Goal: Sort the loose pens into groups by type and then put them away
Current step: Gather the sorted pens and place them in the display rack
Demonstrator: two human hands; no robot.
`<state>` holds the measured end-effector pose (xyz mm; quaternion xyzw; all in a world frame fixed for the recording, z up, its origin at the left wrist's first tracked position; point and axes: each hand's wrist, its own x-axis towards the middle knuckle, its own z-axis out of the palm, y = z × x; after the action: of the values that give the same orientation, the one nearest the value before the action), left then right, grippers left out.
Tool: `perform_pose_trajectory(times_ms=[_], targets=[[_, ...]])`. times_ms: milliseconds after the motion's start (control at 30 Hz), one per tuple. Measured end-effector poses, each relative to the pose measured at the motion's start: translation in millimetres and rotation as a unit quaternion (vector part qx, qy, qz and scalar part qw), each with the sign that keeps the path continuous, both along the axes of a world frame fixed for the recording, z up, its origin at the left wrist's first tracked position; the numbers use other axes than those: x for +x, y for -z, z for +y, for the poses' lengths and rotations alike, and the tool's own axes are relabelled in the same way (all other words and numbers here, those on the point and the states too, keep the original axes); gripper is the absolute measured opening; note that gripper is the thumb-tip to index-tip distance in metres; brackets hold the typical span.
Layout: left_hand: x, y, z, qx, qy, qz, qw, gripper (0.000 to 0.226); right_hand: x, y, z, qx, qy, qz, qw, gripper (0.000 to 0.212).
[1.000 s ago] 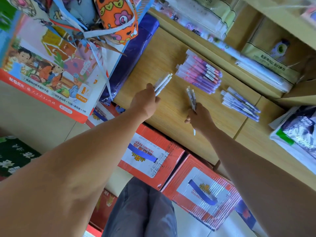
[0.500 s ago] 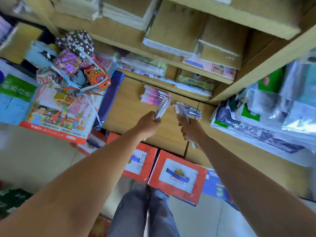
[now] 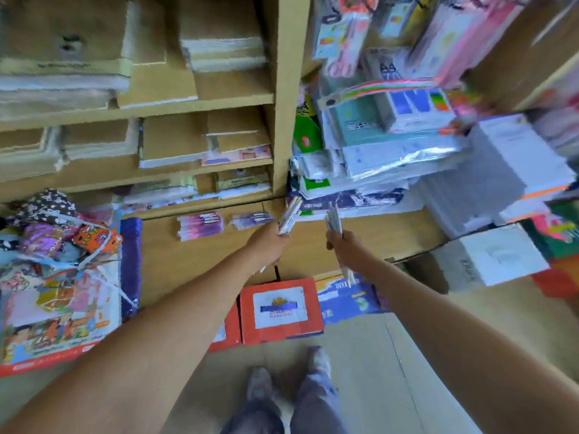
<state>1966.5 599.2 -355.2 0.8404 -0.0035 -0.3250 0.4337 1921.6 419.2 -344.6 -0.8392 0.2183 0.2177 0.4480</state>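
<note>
Left hand (image 3: 267, 245) tight round white pens (image 3: 290, 215), right hand (image 3: 342, 246) tight round greyish pens (image 3: 334, 219).

Beyond the left grip (image 3: 269, 245) stand wooden shelves (image 3: 188, 106) stacked with paper packs (image 3: 62, 86); nearer than it, a red carton (image 3: 250, 333) sits on the pale floor (image 3: 360, 371).

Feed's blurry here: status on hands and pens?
Left hand grips white pens. Right hand grips second pen bundle. Pink group, purple group lie on counter. No obstruction seen.
</note>
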Motion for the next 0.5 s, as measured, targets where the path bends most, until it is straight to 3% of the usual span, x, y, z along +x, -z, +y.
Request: perform_pose_trajectory(times_ms=[233, 500], targets=[[-34, -40, -139, -0.017, 0.117, 0.005, 0.993, 0.012, -72, -42, -127, 0.031, 0.071, 0.018, 0.997, 0.035], [-79, -64, -332, -0.006, 0.182, -0.015, 0.983, 0.011, -139, -69, -308, 0.038, 0.208, -0.007, 0.977, 0.030]])
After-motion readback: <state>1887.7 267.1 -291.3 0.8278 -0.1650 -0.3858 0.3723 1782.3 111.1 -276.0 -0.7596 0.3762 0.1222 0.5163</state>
